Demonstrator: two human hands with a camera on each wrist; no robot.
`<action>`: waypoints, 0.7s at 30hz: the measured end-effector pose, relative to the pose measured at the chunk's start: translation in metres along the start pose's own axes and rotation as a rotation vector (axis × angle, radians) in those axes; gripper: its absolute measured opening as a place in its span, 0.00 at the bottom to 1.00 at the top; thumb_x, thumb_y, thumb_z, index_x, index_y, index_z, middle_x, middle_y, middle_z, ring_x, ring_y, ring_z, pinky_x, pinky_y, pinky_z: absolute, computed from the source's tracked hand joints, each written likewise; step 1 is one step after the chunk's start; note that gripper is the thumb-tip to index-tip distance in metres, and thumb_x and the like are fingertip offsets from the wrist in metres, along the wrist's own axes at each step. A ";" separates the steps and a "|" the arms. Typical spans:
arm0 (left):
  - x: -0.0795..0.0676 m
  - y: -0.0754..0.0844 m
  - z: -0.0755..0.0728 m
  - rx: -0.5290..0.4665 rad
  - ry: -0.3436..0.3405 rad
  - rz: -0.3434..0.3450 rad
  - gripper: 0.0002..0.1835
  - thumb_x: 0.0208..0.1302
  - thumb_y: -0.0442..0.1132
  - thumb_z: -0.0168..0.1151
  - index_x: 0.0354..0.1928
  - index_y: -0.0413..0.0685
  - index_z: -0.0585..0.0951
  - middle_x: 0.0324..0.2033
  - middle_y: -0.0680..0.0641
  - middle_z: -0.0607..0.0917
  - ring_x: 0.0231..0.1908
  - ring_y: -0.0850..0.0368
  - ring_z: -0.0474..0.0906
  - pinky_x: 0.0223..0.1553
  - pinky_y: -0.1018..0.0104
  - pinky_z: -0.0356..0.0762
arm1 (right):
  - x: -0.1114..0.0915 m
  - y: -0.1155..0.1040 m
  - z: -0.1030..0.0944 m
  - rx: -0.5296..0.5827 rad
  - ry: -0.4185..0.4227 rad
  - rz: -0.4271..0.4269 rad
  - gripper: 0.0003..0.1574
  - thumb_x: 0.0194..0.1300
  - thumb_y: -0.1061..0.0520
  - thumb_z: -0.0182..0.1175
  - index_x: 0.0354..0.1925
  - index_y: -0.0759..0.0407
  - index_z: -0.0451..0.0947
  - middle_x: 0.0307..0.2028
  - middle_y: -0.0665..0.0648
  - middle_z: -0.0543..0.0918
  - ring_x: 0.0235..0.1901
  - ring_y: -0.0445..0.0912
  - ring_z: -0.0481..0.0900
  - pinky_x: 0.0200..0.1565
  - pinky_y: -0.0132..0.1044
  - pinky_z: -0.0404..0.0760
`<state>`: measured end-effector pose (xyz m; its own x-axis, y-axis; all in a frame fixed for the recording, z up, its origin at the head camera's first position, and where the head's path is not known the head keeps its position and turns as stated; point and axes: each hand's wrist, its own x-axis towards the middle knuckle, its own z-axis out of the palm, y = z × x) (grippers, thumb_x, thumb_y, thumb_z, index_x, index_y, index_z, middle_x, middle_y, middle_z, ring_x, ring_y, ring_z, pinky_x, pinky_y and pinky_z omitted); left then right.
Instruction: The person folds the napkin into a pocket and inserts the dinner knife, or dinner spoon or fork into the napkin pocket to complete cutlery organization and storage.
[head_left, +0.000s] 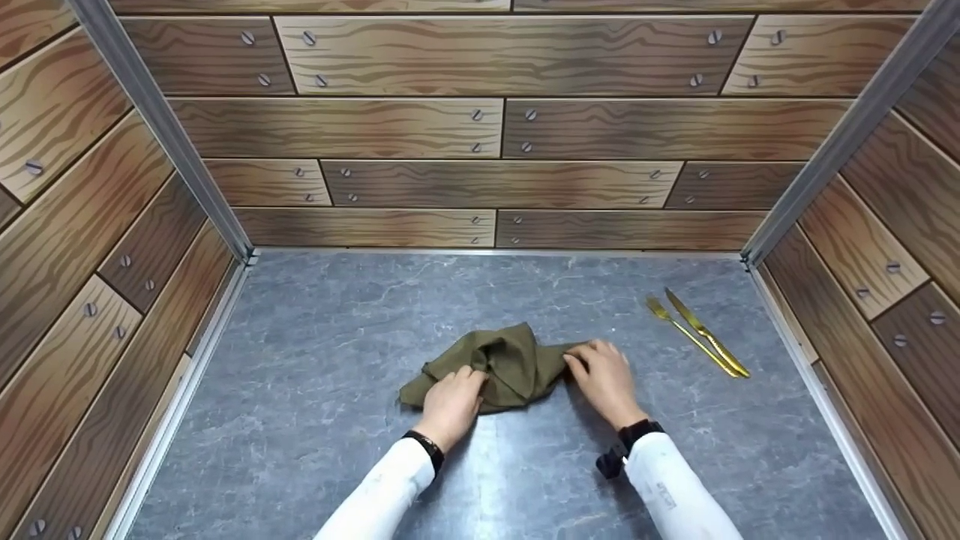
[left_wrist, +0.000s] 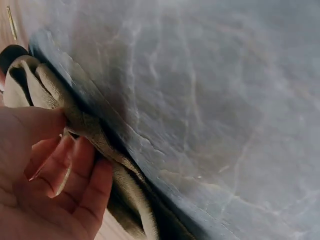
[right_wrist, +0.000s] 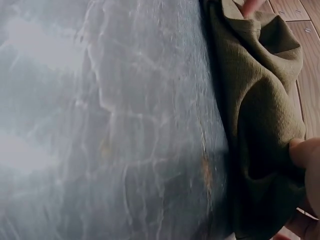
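Note:
An olive-green cloth napkin (head_left: 517, 367) lies bunched and folded on the grey marbled surface, in the middle of the head view. My left hand (head_left: 452, 405) pinches a fold near its centre; in the left wrist view the thumb (left_wrist: 40, 122) presses the cloth against the curled fingers. At the napkin's right end, my right hand (head_left: 606, 381) pinches a corner between thumb and fingers. The right wrist view shows the napkin (right_wrist: 265, 100) drawn up in soft folds, with the right thumb (right_wrist: 302, 150) on it and the other fingers partly cut off.
A gold fork (head_left: 686, 330) and a gold knife (head_left: 709, 334) lie side by side to the right of the napkin. Wood-patterned panels (head_left: 525, 127) enclose the grey surface (head_left: 315, 322) at the back and both sides, with metal rails along the edges.

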<state>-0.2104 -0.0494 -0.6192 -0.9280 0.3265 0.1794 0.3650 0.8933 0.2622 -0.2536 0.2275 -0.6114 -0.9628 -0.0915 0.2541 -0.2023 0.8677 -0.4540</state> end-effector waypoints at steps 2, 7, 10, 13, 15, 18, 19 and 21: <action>0.001 -0.004 -0.002 -0.054 -0.021 -0.020 0.14 0.60 0.42 0.67 0.48 0.54 0.80 0.40 0.50 0.82 0.39 0.51 0.81 0.38 0.58 0.81 | 0.001 0.000 -0.003 0.069 -0.008 0.032 0.14 0.69 0.46 0.59 0.40 0.52 0.85 0.45 0.56 0.81 0.47 0.53 0.76 0.50 0.49 0.73; 0.002 -0.017 -0.012 -0.307 -0.072 -0.068 0.07 0.62 0.42 0.66 0.41 0.53 0.82 0.34 0.54 0.81 0.35 0.60 0.78 0.37 0.66 0.78 | 0.004 0.001 -0.010 0.278 -0.038 0.164 0.16 0.70 0.48 0.56 0.42 0.57 0.84 0.53 0.58 0.81 0.55 0.55 0.76 0.57 0.49 0.74; 0.005 -0.027 -0.024 -0.531 -0.102 -0.088 0.04 0.64 0.41 0.65 0.38 0.52 0.84 0.33 0.54 0.82 0.34 0.64 0.76 0.39 0.69 0.76 | 0.004 0.005 -0.013 0.379 -0.030 0.248 0.15 0.69 0.50 0.56 0.43 0.58 0.84 0.47 0.58 0.85 0.49 0.52 0.80 0.53 0.44 0.76; 0.008 -0.039 -0.036 -0.747 -0.136 -0.119 0.04 0.64 0.42 0.64 0.38 0.51 0.84 0.33 0.53 0.84 0.33 0.65 0.76 0.38 0.70 0.76 | 0.003 0.009 -0.016 0.449 -0.015 0.313 0.14 0.69 0.50 0.56 0.40 0.57 0.84 0.42 0.58 0.86 0.44 0.49 0.80 0.48 0.39 0.75; 0.009 -0.048 -0.044 -0.879 -0.164 -0.157 0.06 0.65 0.43 0.63 0.40 0.50 0.84 0.32 0.53 0.83 0.32 0.64 0.77 0.36 0.70 0.77 | 0.003 0.012 -0.018 0.477 -0.012 0.336 0.14 0.70 0.51 0.55 0.40 0.57 0.84 0.42 0.58 0.86 0.42 0.48 0.79 0.47 0.36 0.74; 0.010 -0.060 -0.056 -1.054 -0.192 -0.253 0.11 0.65 0.44 0.64 0.44 0.46 0.83 0.31 0.54 0.81 0.30 0.62 0.77 0.33 0.69 0.79 | 0.002 0.017 -0.022 0.497 -0.019 0.360 0.16 0.71 0.50 0.54 0.42 0.59 0.83 0.42 0.59 0.85 0.42 0.48 0.77 0.46 0.36 0.73; 0.010 -0.064 -0.059 -1.110 -0.191 -0.289 0.12 0.65 0.44 0.64 0.45 0.44 0.82 0.31 0.53 0.80 0.29 0.62 0.76 0.33 0.68 0.79 | 0.002 0.018 -0.024 0.499 -0.021 0.368 0.17 0.71 0.49 0.54 0.42 0.59 0.83 0.42 0.59 0.85 0.42 0.48 0.77 0.46 0.36 0.73; 0.010 -0.072 -0.064 -1.208 -0.176 -0.364 0.14 0.65 0.43 0.63 0.47 0.42 0.80 0.32 0.54 0.79 0.29 0.62 0.75 0.33 0.68 0.80 | 0.002 0.021 -0.027 0.506 -0.018 0.385 0.19 0.72 0.49 0.53 0.44 0.60 0.82 0.43 0.60 0.84 0.42 0.47 0.77 0.47 0.35 0.73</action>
<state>-0.2416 -0.1306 -0.5757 -0.9521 0.2415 -0.1877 -0.1624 0.1212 0.9793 -0.2548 0.2588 -0.5981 -0.9854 0.1689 -0.0204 0.1039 0.5026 -0.8583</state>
